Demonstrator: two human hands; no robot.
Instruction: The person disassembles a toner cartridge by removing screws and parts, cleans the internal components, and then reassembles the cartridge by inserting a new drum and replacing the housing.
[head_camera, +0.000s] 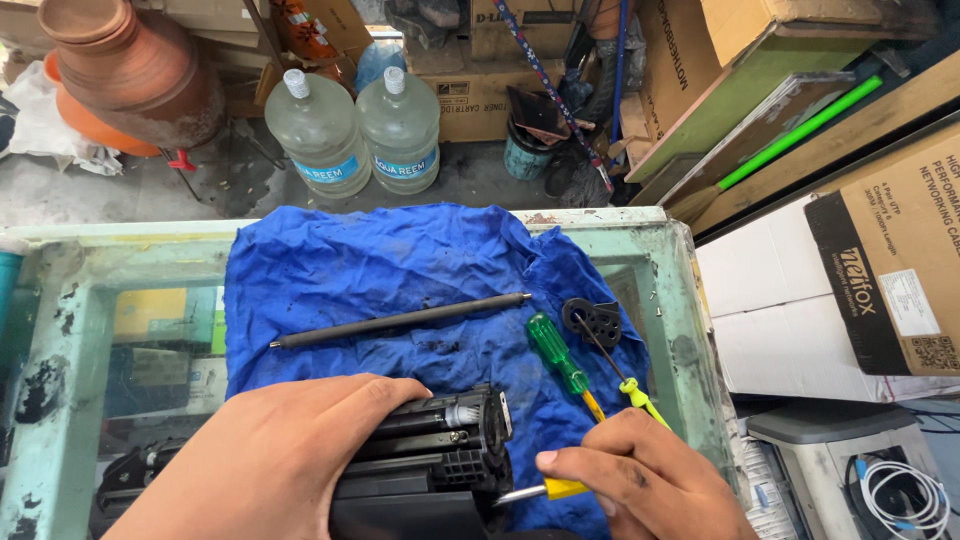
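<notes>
A black toner cartridge (425, 465) was seen at the near edge of the counter (60, 330), lying on a blue cloth (400, 270), its geared end turned toward the right. The left hand (270, 465) was laid flat over the cartridge top, fingers spread and pressing down, nothing enclosed in it. The right hand (645, 480) was closed around a yellow-handled tool (545, 490), whose metal tip was set against the cartridge end near the bottom corner. The step was judged to be prying or unscrewing at the end cap; it would be done well if the body were kept pinned firmly, the tip seated squarely before force was applied, and loose parts kept on the cloth. Beside the right hand a green-handled screwdriver (558, 358) and a thin yellow-handled pick (620, 372) were laid, with a small black gear piece (592, 320) just beyond. A long dark roller rod (400, 320) was laid across the cloth, well apart from the cartridge. Two water bottles (360, 130) and cardboard boxes (890, 250) were noted past the counter. The tool tip's exact contact point could not be made out, and the cartridge's near side was cut off by the frame.
</notes>
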